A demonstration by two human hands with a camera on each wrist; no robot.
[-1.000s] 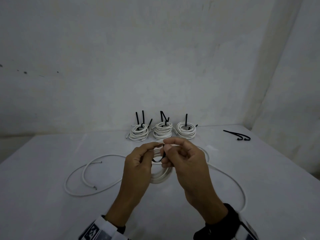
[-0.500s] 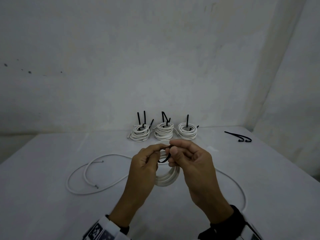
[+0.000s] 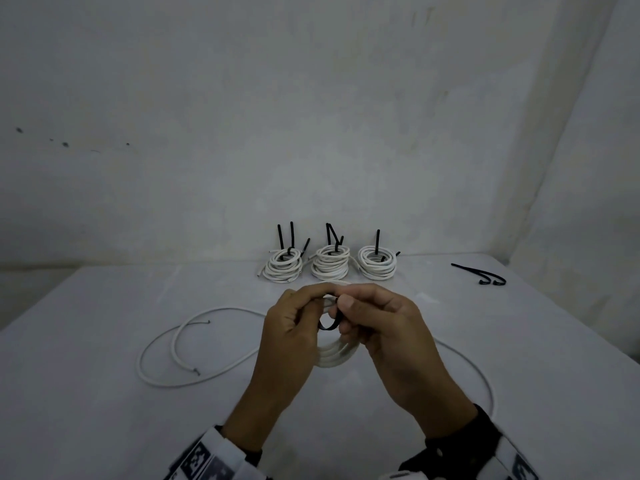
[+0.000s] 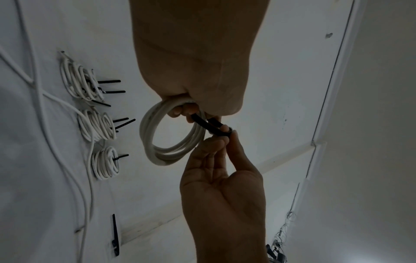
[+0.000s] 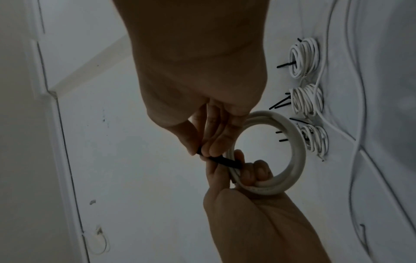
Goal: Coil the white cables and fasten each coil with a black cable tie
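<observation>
- White cable coil (image 3: 337,353) is held above the table (image 3: 104,427); both hands meet at its top, fastening underway.
- Left-wrist view: left hand (image 4: 198,67) grips the coil, fingers curled through it.
- Right-wrist view: right hand (image 5: 200,89) pinches the black cable tie (image 5: 225,162) looped round the strands; next, I judge, thread and tighten.

A white table (image 3: 104,341) stands in the corner of two plain, scuffed white walls (image 3: 242,116), dimly lit.

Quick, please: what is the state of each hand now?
Left hand: holds the round coil of white cable.
Right hand: pinches the thin black cable tie.
</observation>
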